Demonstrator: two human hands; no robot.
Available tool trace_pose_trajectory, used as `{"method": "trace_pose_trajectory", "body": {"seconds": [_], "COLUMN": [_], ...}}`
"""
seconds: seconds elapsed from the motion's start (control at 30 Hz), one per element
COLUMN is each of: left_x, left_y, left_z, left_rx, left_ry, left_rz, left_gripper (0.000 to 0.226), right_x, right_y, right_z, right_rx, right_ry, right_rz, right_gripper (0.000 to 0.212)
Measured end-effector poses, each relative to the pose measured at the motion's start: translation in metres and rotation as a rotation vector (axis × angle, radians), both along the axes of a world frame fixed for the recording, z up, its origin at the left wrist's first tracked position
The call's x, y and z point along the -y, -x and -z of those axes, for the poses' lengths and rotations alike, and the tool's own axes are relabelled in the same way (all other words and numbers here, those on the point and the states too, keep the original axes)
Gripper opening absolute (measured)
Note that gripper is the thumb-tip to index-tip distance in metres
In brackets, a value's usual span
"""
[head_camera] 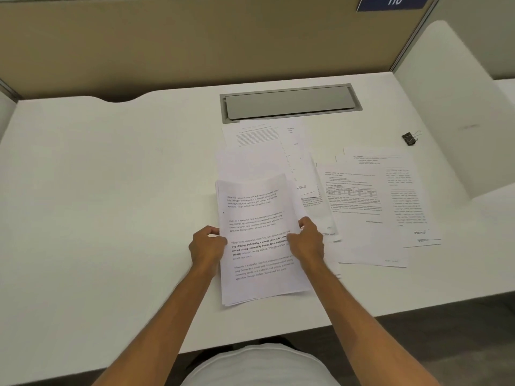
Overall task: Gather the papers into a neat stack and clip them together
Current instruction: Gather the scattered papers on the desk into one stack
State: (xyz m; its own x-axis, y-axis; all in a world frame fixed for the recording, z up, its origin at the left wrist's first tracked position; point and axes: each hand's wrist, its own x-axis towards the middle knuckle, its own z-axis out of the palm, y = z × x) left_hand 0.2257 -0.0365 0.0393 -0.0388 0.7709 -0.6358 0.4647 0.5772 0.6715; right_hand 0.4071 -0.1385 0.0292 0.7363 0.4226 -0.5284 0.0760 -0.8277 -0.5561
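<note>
A small stack of printed papers (pixel 257 218) is held just above the white desk (pixel 97 190), slightly curled. My left hand (pixel 207 246) grips its left edge and my right hand (pixel 306 240) grips its right edge. More loose sheets (pixel 262 151) lie behind the stack, and others (pixel 370 201) are spread to its right, overlapping each other. A black binder clip (pixel 409 138) lies on the desk at the far right, apart from all the papers and from both hands.
A grey metal cable hatch (pixel 289 103) is set into the desk behind the papers. A tan partition wall (pixel 195 37) closes off the back, and a white side panel (pixel 451 93) stands on the right. The desk's front edge runs under my forearms.
</note>
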Motion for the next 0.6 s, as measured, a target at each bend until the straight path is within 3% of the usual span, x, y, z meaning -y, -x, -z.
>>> {"method": "trace_pose_trajectory", "body": {"seconds": [0.17, 0.37, 0.43, 0.6], "left_x": [0.006, 0.005, 0.004, -0.004], "left_y": [-0.006, -0.006, -0.003, -0.001], "left_z": [0.000, -0.002, -0.003, -0.011], "left_rx": [-0.068, -0.070, -0.014, 0.249], "left_ry": [-0.078, -0.093, -0.106, -0.046], "left_rz": [0.039, 0.007, -0.010, -0.062], "left_gripper": [0.017, 0.017, 0.018, 0.044], "right_x": [0.001, 0.008, 0.010, 0.006], "right_y": [-0.011, -0.025, -0.034, -0.059], "right_z": [0.000, -0.003, -0.005, -0.011], "right_rx": [-0.086, -0.198, -0.274, -0.356], "right_ry": [-0.060, -0.311, -0.404, -0.578], "right_rz": [0.054, -0.054, -0.071, -0.071], "right_gripper": [0.037, 0.033, 0.030, 0.029]}}
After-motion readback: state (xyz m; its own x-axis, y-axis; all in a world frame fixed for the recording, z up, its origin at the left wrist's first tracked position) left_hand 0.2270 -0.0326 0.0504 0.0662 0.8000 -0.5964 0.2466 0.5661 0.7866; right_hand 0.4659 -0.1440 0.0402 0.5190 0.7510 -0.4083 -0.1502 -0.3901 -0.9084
